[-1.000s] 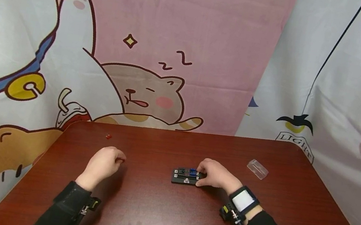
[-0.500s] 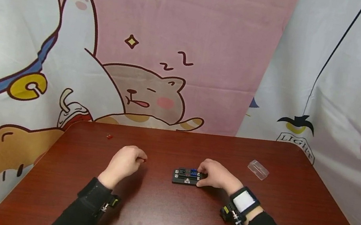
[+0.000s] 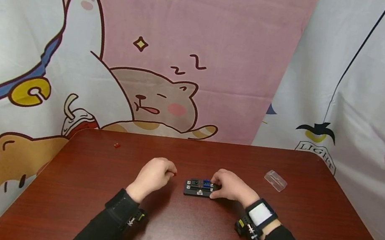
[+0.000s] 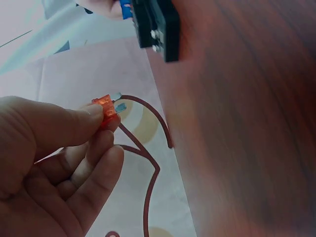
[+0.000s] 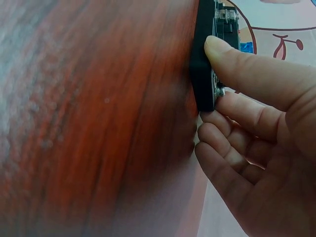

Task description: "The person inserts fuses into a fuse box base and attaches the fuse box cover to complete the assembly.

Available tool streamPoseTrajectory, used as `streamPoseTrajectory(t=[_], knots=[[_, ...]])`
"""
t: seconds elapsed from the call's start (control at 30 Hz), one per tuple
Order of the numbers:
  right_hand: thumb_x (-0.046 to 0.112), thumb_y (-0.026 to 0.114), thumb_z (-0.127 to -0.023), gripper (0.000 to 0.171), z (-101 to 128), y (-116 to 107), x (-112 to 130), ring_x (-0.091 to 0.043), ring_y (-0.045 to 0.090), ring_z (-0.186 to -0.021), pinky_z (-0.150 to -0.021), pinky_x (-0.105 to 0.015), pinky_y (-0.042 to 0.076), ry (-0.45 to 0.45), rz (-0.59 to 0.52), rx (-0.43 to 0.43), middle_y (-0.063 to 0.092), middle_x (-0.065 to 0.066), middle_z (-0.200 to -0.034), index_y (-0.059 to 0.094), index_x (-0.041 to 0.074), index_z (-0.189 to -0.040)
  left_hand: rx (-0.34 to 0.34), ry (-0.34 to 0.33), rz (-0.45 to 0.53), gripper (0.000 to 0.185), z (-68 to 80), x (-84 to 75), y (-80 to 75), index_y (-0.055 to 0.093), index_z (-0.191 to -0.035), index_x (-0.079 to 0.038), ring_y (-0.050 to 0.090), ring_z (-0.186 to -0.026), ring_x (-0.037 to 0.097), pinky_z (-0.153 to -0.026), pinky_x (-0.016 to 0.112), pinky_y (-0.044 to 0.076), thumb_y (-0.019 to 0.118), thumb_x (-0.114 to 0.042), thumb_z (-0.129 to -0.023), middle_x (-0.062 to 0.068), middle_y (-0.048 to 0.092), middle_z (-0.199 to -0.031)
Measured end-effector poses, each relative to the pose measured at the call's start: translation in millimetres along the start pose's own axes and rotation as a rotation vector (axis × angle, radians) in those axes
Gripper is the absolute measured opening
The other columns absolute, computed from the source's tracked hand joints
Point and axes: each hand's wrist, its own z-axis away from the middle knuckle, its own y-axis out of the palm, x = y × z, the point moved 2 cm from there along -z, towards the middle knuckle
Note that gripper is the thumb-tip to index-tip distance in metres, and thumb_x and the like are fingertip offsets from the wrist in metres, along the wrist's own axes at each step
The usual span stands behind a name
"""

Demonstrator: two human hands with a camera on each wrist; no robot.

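My left hand [image 3: 154, 176] pinches an orange-red blade fuse [image 4: 105, 109] between thumb and fingers. In the left wrist view, two metal blades stick out of the fuse toward the right. A black fuse block [image 3: 198, 188] with metal screw terminals lies flat on the table, just right of that hand and apart from it. A blue piece [image 3: 206, 183], probably a fuse, sits at the right of the block. My right hand [image 3: 231, 186] grips the block's right end, its thumb along the black base [image 5: 201, 69] in the right wrist view.
Farther back on the right lies a clear plastic cover [image 3: 275, 180]. A small red piece [image 3: 117, 145] rests near the far left of the brown table [image 3: 174, 227]. A printed cloth [image 3: 226, 57] hangs behind the table's far edge.
My left hand has travelled right across the table with the blade fuse, coming close to the fuse block. The right hand and the block have stayed in place.
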Motion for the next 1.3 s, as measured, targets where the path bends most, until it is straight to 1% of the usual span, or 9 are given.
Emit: streamPoseTrajectory(t=[0.33, 0.47, 0.57, 0.8, 1.03, 1.3], knots=[[0.023, 0.088, -0.075, 0.034, 0.4, -0.9, 1.3, -0.016, 0.055, -0.087, -0.083, -0.039, 0.048, 0.000, -0.007, -0.004, 0.059, 0.001, -0.095, 0.069, 0.008, -0.099, 0.002, 0.017, 0.034, 0.010, -13.9, -13.7, 11.6, 0.078, -0.086, -0.010, 0.066, -0.081, 0.018, -0.075, 0.036, 0.054, 0.075, -0.001, -0.085, 0.000, 0.070, -0.085], [0.024, 0.088, -0.075, 0.034, 0.2, -1.2, 0.8, -0.015, 0.055, -0.087, -0.083, -0.039, 0.048, 0.010, -0.003, -0.002, 0.058, 0.002, -0.094, 0.069, 0.009, -0.099, -0.003, 0.022, 0.028, 0.008, -18.9, -18.1, 15.8, 0.078, -0.086, -0.011, 0.065, -0.080, 0.017, -0.075, 0.035, 0.054, 0.075, -0.003, -0.085, 0.000, 0.069, -0.084], [0.024, 0.088, -0.075, 0.034, -0.3, -0.8, -0.1, -0.015, 0.055, -0.086, -0.083, -0.039, 0.048, 0.015, -0.005, 0.000, 0.058, 0.002, -0.094, 0.069, 0.009, -0.100, 0.007, 0.021, 0.018, 0.009, -22.4, -21.6, 19.9, 0.078, -0.086, -0.012, 0.065, -0.081, 0.017, -0.076, 0.034, 0.054, 0.075, -0.003, -0.086, 0.000, 0.070, -0.084], [0.023, 0.088, -0.075, 0.034, -0.4, -0.8, -0.5, -0.015, 0.055, -0.085, -0.082, -0.038, 0.049, 0.003, -0.008, -0.013, 0.058, 0.002, -0.092, 0.069, 0.009, -0.098, 0.019, 0.029, 0.007, 0.008, -29.8, -30.8, 27.1, 0.079, -0.088, -0.010, 0.066, -0.082, 0.017, -0.075, 0.034, 0.054, 0.074, -0.004, -0.087, 0.000, 0.070, -0.086], [0.022, 0.088, -0.074, 0.034, -0.3, -0.5, -1.6, -0.015, 0.053, -0.083, -0.080, -0.037, 0.049, -0.008, -0.011, -0.016, 0.057, 0.002, -0.091, 0.069, 0.008, -0.098, 0.032, 0.039, -0.006, 0.010, -33.6, -37.6, 34.1, 0.080, -0.090, -0.012, 0.065, -0.082, 0.016, -0.073, 0.032, 0.054, 0.073, -0.005, -0.088, 0.000, 0.071, -0.086], [0.022, 0.089, -0.074, 0.034, 0.2, 0.8, -2.6, -0.014, 0.053, -0.082, -0.079, -0.036, 0.049, -0.031, -0.008, -0.016, 0.057, 0.002, -0.090, 0.069, 0.007, -0.097, 0.051, 0.031, -0.044, 0.011, -34.2, -38.8, 43.4, 0.080, -0.088, -0.014, 0.065, -0.082, 0.015, -0.071, 0.031, 0.053, 0.073, -0.006, -0.087, -0.001, 0.071, -0.086]])
